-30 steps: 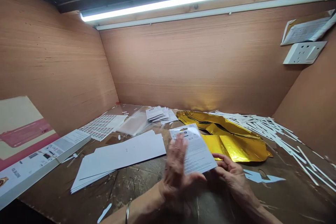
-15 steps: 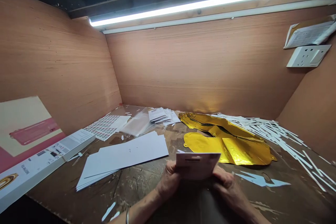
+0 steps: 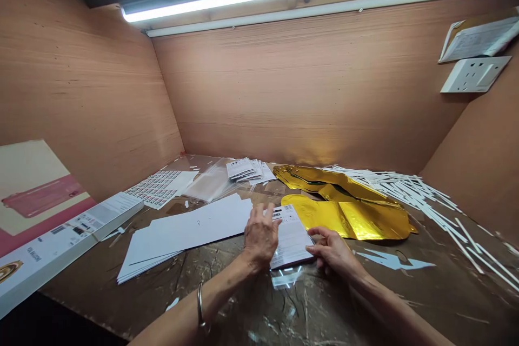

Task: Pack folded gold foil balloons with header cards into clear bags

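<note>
A flat white printed card packet (image 3: pixel 290 240) with a barcode lies before me, a clear plastic flap (image 3: pixel 286 278) showing at its near end. My left hand (image 3: pixel 260 235) rests along the packet's left edge, fingers slightly apart and touching its top. On the other side my right hand (image 3: pixel 330 251) pinches the packet's right edge between thumb and fingers. Just left of my left hand is a stack of long white cards (image 3: pixel 190 232). Gold foil balloons (image 3: pixel 357 219) lie flat beyond my right hand.
White strips (image 3: pixel 405 192) are heaped at the back right. A label sheet (image 3: pixel 158 186), clear bags (image 3: pixel 208 181) and small printed cards (image 3: pixel 243 168) lie at the back. A long white box (image 3: pixel 73 243) stands at left. Cut white scraps (image 3: pixel 395 259) lie at right.
The packet, held up in both hands before, now lies on the table with its printed side up. My left hand has moved onto its left edge. The view has tilted slightly down.
</note>
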{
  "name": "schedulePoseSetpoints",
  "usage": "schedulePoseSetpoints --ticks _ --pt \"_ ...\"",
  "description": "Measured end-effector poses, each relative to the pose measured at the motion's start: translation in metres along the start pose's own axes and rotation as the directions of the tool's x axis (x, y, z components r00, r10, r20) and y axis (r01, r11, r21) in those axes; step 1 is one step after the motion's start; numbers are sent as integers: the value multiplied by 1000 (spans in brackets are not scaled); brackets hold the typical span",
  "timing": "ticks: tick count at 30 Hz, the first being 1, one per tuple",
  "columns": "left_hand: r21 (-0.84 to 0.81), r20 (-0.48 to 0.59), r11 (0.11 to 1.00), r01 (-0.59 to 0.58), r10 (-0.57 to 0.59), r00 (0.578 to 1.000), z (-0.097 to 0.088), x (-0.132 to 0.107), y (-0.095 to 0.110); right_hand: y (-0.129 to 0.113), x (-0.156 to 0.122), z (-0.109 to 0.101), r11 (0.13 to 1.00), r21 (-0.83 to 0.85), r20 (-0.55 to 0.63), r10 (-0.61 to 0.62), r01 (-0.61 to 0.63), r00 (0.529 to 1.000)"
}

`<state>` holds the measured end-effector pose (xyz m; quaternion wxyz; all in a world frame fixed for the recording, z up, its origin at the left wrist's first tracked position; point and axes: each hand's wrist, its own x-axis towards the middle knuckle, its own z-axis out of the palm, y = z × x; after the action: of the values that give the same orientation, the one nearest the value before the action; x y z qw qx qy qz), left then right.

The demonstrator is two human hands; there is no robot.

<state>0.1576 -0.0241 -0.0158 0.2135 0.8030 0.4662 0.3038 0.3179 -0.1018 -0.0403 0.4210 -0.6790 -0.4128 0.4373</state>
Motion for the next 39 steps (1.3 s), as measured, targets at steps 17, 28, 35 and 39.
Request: schedulePoseSetpoints --ticks 17,28,35,39 --pt "320 501 797 -512 316 805 42 -2 -26 5 -17 -18 825 -440 288 -244 354 926" --pt "331 499 784 -525 327 802 42 -2 -26 32 -35 -11 143 -873 328 -535 466 779" --pt "320 505 788 -526 328 798 44 -1 -28 17 -41 -25 408 -670 248 -665 620 705" --pt "323 512 787 -525 321 797 43 -1 -27 16 -37 -22 581 -552 306 -527 599 793"
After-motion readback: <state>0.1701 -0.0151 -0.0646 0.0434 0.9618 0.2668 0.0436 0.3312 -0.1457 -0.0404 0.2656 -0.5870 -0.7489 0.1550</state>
